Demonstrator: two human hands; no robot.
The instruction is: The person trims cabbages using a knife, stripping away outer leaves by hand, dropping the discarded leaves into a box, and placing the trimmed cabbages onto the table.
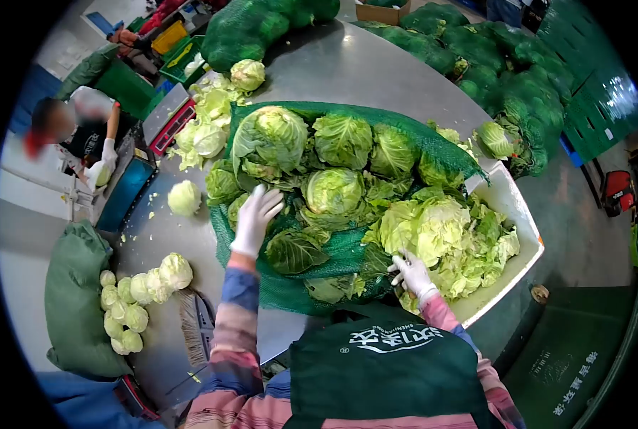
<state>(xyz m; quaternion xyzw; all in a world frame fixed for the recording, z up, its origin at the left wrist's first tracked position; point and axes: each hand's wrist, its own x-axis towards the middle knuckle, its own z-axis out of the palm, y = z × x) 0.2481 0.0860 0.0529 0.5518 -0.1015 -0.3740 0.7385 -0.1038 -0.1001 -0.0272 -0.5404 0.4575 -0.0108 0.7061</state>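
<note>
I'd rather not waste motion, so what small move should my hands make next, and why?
Perhaps bring your left hand to the middle cabbage on the green net: that hand looks empty, fingers spread, close to whole heads, while your right hand is beside the loose leaves.

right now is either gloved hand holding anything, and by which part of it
The left hand is open by the cabbages, holding nothing; whether the right hand, beside the leaves, grips anything cannot be told.

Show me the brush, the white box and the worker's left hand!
Brush (192,327), head view: on its bristles.
White box (513,204), head view: on its inner wall.
Left hand (255,223), head view: on its gloved back.
</note>
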